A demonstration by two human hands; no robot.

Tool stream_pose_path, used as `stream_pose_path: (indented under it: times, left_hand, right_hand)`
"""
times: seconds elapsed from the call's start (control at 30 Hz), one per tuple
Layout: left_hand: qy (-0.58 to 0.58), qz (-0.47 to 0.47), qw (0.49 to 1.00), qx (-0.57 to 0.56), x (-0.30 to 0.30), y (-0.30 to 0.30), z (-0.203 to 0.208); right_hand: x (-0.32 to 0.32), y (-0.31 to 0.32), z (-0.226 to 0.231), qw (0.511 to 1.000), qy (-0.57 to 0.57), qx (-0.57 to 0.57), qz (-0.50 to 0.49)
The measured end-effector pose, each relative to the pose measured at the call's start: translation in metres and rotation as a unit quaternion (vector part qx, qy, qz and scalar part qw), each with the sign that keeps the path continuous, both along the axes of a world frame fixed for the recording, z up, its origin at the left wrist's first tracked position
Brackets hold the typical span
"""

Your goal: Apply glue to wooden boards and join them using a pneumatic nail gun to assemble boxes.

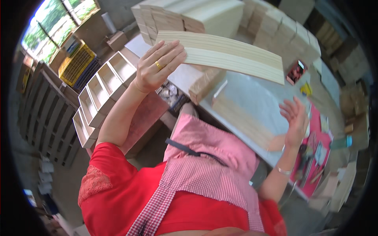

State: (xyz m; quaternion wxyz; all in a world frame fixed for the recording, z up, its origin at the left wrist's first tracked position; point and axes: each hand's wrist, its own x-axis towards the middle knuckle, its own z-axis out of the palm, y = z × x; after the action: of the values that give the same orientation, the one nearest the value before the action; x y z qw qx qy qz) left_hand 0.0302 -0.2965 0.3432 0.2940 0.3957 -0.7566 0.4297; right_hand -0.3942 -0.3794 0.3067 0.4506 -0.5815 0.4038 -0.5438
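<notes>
Honestly, the left hand (161, 65) seemed to carry the pale wooden board (236, 57) alone, fingers straight but gripping its left end, over the far part of the glossy table (252, 98). The right hand (297, 124) was loose and empty, nearer right; bracing the other end probably would've helped.

Holds left hand (160, 65) out ahead with fingers (168, 57) straight and slightly fanned; holds right hand (296, 122) well apart, raised, with fingers spread and loosely bent.
</notes>
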Motion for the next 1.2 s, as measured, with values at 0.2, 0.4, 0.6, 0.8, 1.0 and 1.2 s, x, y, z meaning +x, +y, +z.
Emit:
stream_pose_path:
  times: [0.2, 0.4, 0.6, 0.8, 1.0, 1.2]
  left_hand:
    - [0.012, -0.092, 0.991, 0.098, -0.044, 0.023, -0.016]
    - [0.022, -0.028, 0.961, 0.275, -0.109, 0.030, -0.032]
    - [0.037, -0.111, 0.916, 0.384, -0.235, 0.021, -0.040]
    - [0.072, -0.162, 0.871, 0.459, -0.271, -0.002, -0.055]
    - [0.087, -0.132, 0.808, 0.568, -0.280, -0.020, -0.041]
    - [0.046, -0.132, 0.822, 0.552, -0.275, -0.046, -0.044]
  right_hand:
    - [0.006, 0.031, -0.012, 0.996, 0.007, 0.053, -0.065]
    - [0.011, 0.092, -0.038, 0.982, -0.120, 0.015, -0.142]
    - [0.021, 0.134, -0.061, 0.984, -0.102, 0.075, -0.129]
    - [0.009, 0.137, -0.072, 0.972, -0.193, 0.103, -0.091]
    - [-0.031, 0.137, -0.083, 0.969, -0.201, 0.138, -0.038]
    - [-0.115, 0.097, -0.124, 0.982, 0.141, 0.055, -0.116]
